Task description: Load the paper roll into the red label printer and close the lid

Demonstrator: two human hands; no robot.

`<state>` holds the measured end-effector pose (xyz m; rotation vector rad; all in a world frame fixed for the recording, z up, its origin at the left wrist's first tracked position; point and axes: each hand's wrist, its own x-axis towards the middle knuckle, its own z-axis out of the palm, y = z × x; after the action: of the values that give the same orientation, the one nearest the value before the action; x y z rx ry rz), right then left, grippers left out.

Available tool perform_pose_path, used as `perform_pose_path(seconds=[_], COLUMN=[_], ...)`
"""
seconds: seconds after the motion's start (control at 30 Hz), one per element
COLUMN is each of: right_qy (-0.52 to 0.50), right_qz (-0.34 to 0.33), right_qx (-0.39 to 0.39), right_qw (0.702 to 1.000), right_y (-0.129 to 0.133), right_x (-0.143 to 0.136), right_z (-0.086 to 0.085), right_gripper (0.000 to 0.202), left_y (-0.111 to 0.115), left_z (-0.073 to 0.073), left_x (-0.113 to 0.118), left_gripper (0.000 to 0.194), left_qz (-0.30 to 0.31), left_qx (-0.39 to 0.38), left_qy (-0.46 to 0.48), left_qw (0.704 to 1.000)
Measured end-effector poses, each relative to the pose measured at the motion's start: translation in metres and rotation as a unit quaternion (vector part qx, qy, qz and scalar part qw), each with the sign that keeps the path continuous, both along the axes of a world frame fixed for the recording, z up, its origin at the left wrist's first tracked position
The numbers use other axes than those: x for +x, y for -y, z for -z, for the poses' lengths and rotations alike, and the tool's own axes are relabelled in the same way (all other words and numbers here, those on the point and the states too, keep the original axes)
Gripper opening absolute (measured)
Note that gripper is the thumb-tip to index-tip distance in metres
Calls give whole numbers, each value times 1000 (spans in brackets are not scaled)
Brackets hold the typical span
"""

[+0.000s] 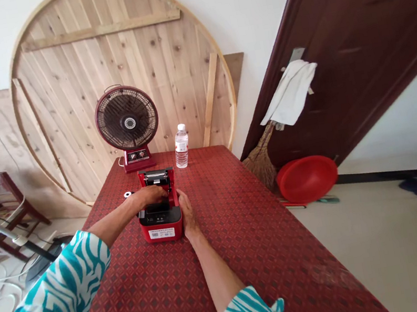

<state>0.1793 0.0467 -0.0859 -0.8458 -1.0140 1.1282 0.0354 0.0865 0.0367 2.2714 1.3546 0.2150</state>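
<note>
A small red and black printer (pixel 161 218) sits on the red patterned table (pixel 240 225), its lid raised at the back and a white label on its front. My left hand (pixel 153 194) reaches into the open compartment from the left; its fingertips are hidden inside, so what they touch cannot be made out. Against the printer's right side rests my right hand (pixel 188 213), fingers pointing forward along the red casing. Just left of the printer lies a small white roll (pixel 127 194), partly behind my left forearm.
A red fan (pixel 129 122) and a water bottle (pixel 181 147) stand at the table's far edge. Behind them leans a round wooden tabletop (pixel 167 51). To the right are a broom (pixel 261 163), a red basin (pixel 308 179) and a door with a white cloth (pixel 289 92).
</note>
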Motion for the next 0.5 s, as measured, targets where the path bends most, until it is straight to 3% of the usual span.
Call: perform_pose_path(seconds=[0.17,0.27,0.37,0.5], right_qy=[1,-2,4,12], right_qz=[-1,-6,-13,-5], right_qx=[-17,-20,-21,-14], right_qw=[1000,1000,1000,1000], right_y=[-5,-5,-3,0], right_x=[0,0,1,1], right_z=[5,5,2,0], right_gripper=[56,57,56,54], left_y=[5,11,24,51], left_z=[1,-2,-13,-34], left_x=[3,4,4,-11], left_gripper=[13,12,24,34], left_qz=[1,-34,-78,-75], left_qx=[19,59,95,136], left_qy=[-44,-63,-46,54], left_qw=[999,996,991,986])
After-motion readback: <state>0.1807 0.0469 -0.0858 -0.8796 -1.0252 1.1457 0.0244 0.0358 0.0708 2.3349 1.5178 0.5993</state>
